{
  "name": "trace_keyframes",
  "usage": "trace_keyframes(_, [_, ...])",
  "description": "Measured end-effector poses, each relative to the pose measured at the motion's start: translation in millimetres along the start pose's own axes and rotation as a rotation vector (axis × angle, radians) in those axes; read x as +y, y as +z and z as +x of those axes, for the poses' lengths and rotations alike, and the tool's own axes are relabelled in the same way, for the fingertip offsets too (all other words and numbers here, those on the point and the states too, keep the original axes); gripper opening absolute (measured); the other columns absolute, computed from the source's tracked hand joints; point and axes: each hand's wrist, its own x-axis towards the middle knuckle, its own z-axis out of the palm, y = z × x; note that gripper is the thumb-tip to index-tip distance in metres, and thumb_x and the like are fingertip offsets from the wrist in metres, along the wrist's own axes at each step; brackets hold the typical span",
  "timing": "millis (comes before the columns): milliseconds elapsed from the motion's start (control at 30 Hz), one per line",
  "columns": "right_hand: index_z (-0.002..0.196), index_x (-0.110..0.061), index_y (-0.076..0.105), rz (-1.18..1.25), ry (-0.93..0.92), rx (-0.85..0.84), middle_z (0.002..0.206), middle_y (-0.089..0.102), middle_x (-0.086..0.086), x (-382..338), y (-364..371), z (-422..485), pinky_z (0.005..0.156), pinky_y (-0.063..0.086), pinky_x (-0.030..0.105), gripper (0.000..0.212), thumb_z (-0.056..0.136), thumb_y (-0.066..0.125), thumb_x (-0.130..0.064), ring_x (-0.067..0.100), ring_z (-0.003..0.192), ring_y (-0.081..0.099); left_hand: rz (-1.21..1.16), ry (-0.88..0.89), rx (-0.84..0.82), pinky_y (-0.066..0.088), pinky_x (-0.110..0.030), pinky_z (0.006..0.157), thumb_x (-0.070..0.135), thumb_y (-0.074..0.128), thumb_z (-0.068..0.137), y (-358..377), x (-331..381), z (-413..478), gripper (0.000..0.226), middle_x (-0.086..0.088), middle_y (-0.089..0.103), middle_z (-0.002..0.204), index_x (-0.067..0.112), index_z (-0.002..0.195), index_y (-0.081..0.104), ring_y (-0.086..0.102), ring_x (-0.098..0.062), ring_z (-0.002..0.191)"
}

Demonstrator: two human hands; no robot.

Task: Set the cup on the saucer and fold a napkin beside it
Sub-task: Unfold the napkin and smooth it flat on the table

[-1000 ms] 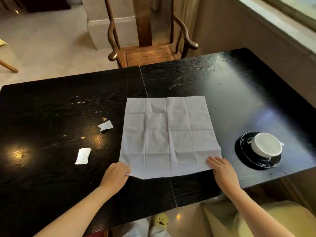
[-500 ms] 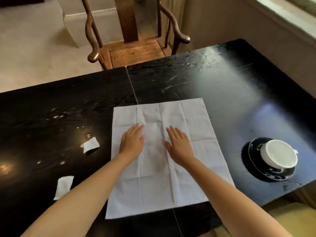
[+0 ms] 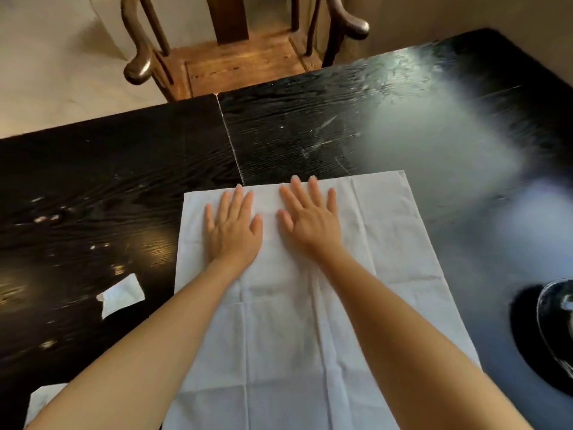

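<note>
The napkin (image 3: 387, 243) is lying spread open and flat on the black table (image 3: 124, 181), in the middle of the view, with its old fold creases showing as a grid. Both hands are resting palm-down on its far part, side by side and not touching each other.

The left hand (image 3: 232, 231) is lying at about 11 o'clock from the napkin's middle. Its fingers (image 3: 238, 200) are straight, slightly spread and pointing toward 12 o'clock, gripping nothing. The right hand (image 3: 310, 225) is lying at about 12 o'clock, equally flat and open, with its fingertips (image 3: 313, 193) reaching the napkin's far edge. The bare forearms are stretching over the near part of the napkin, coming in from 7 and 5 o'clock.

The saucer (image 3: 555, 330) is sitting at 3 o'clock, apart from the napkin and cut off by the frame edge; the cup cannot be made out. A paper scrap (image 3: 121, 294) is lying at 9 o'clock, near the napkin's left edge, and another (image 3: 43, 398) at 8 o'clock. A wooden chair (image 3: 242, 63) is standing at 12 o'clock beyond the table.
</note>
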Motion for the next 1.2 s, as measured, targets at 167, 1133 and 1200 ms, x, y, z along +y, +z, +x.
trace_keyframes(167, [0.148,-0.035,0.014,-0.049,0.158,0.013,0.16,0.008,-0.007,65,-20,-11,0.117,-0.002,0.052,0.057,0.095,0.022,-0.052,0.023,0.147,0.0,-0.001,-0.096,0.007,-0.002,-0.044,0.117,0.05,0.02,0.096,-3,-23,5,0.06,0.006,0.001,0.16,0.026,0.15,0.008,-0.001,-0.015,0.147])
trace_keyframes(1133, [0.148,-0.034,0.013,-0.062,0.189,-0.03,0.159,0.009,-0.004,62,-11,-175,0.119,-0.001,0.046,0.065,0.087,0.007,-0.055,0.02,0.148,0.002,0.029,-0.112,0.027,0.0,-0.042,0.118,0.053,0.005,0.09,2,-43,-172,0.069,-0.002,0.011,0.158,0.017,0.148,0.013,0.004,-0.017,0.146])
trace_keyframes(1200, [0.149,-0.032,0.012,-0.078,0.259,-0.039,0.16,0.007,-0.002,77,-15,-184,0.118,-0.003,0.045,0.07,0.084,0.002,-0.055,0.019,0.148,0.001,0.02,-0.144,0.006,-0.003,-0.043,0.119,0.049,0.008,0.094,3,-40,-174,0.063,-0.003,0.005,0.159,0.018,0.149,0.007,-0.001,-0.017,0.146])
